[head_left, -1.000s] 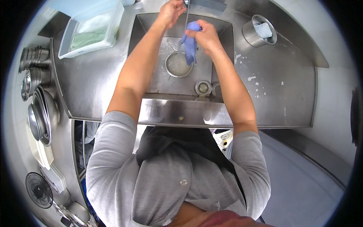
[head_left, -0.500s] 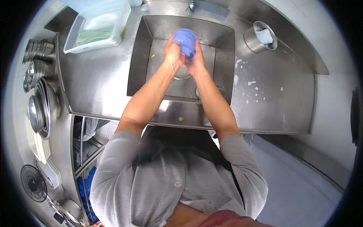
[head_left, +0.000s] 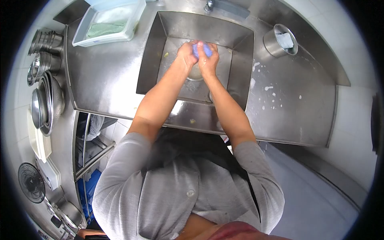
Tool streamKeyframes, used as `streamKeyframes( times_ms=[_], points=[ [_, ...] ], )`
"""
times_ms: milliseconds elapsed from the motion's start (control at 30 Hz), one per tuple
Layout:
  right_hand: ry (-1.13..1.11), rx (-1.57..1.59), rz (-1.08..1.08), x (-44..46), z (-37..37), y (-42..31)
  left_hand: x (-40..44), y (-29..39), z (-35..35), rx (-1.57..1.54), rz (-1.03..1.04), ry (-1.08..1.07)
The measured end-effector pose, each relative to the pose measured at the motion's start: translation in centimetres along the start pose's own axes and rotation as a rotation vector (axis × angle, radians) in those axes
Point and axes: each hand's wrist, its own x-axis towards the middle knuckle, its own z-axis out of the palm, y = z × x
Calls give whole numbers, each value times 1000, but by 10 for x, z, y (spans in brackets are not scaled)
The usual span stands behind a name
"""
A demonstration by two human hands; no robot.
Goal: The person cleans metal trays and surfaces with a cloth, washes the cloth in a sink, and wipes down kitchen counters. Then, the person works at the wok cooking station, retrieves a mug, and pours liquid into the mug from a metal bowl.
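Observation:
Over the steel sink (head_left: 236, 76), a blue cloth (head_left: 203, 50) is squeezed into a small bundle between my two hands. My left hand (head_left: 187, 53) wraps its left side, and my right hand (head_left: 209, 60) presses it from the right with the fingers closed. Below them on the sink floor is a round metal bowl (head_left: 195, 73), mostly hidden by my hands and wrists. A drain fitting (head_left: 211, 96) is partly covered by my right forearm.
The faucet (head_left: 209, 5) is behind the sink. A plastic tub (head_left: 131, 35) with green cloth stands back left, a metal pot (head_left: 273, 44) with a light blue cloth back right. White splashes mark the right counter. Stacked bowls (head_left: 51, 100) are at far left.
My hands came together from the faucet and cloth, and both closed round the cloth. Since half a second ago the bundle has been squeezed smaller. The whole view has shifted slightly.

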Motion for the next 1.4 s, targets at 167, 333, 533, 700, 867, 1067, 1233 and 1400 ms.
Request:
streamKeyframes(
  times_ms=[167,333,533,700,867,1067,1233,1400],
  points=[
    [217,389,417,6,3,0,-4,-21,27,-13,364,191],
    [167,438,572,17,1,1,-8,-20,27,90,442,124],
    [209,694,793,16,0,-33,-27,-7,38,462,545,-157],
    [25,-192,-157,31,-17,-20,-51,-8,44,423,335,100],
    [-61,-154,-48,8,-17,-27,-13,-12,13,211,235,60],
    [282,721,886,14,-12,-49,-78,-46,56,840,862,51],
    [-877,1265,919,43,-55,33,-112,-66,61,1397,1431,-209],
    [-948,433,1118,45,-69,-37,-119,-83,43,1672,1746,-591]
  ],
)
